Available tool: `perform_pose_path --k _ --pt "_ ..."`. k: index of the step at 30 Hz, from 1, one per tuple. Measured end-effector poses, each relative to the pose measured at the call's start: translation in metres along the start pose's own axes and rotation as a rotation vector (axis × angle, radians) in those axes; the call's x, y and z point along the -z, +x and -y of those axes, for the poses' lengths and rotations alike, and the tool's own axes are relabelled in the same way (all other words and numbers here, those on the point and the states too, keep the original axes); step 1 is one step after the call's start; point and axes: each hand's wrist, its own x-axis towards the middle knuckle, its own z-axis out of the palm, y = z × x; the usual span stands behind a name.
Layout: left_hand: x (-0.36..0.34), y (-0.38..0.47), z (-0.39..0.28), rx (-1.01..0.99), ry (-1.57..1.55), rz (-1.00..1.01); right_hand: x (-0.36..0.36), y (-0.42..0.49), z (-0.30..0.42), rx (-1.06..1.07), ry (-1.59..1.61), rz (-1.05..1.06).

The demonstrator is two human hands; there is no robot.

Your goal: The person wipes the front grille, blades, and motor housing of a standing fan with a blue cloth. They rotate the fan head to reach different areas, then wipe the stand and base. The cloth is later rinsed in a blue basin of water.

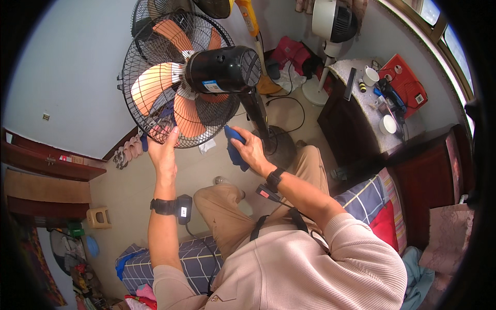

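Note:
A black electric pedestal fan with orange blades stands before me; its wire guard (pixel 130 83) faces left and its black motor housing (pixel 223 69) points right. At the guard's lower rim, my left hand (pixel 166 153) grips the wires, thumb outside and the other fingers partly hidden behind them. My right hand (pixel 252 151) holds a blue cloth (pixel 235 149) just below and to the right of the guard, apart from it. The fan's pole (pixel 255 114) runs down to a round dark base (pixel 283 147) on the floor near my knees.
More fans stand behind, including a white one (pixel 325 23). A cable (pixel 304 112) loops over the tiled floor. At right, a cabinet top (pixel 362 112) bears cups, a red box and tools. I sit on a bed with a checked cover (pixel 190 259). Slippers (pixel 128 151) line the wall.

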Motion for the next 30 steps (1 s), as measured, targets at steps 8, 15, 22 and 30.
perform_pose_path --k 8,15,22,30 --pt "0.002 0.000 -0.008 0.173 -0.053 0.018 -0.011 0.021 0.004 -0.157 0.336 0.075" --pt "0.002 0.002 0.000 0.014 0.020 0.002 -0.013 0.022 0.008 0.192 -0.303 -0.008" --pt "0.003 0.005 0.001 0.009 0.003 0.008 -0.016 0.030 0.016 0.192 -0.341 0.000" --pt "-0.003 0.002 -0.015 0.129 -0.047 0.016 0.010 0.028 0.001 0.052 -0.547 0.145"
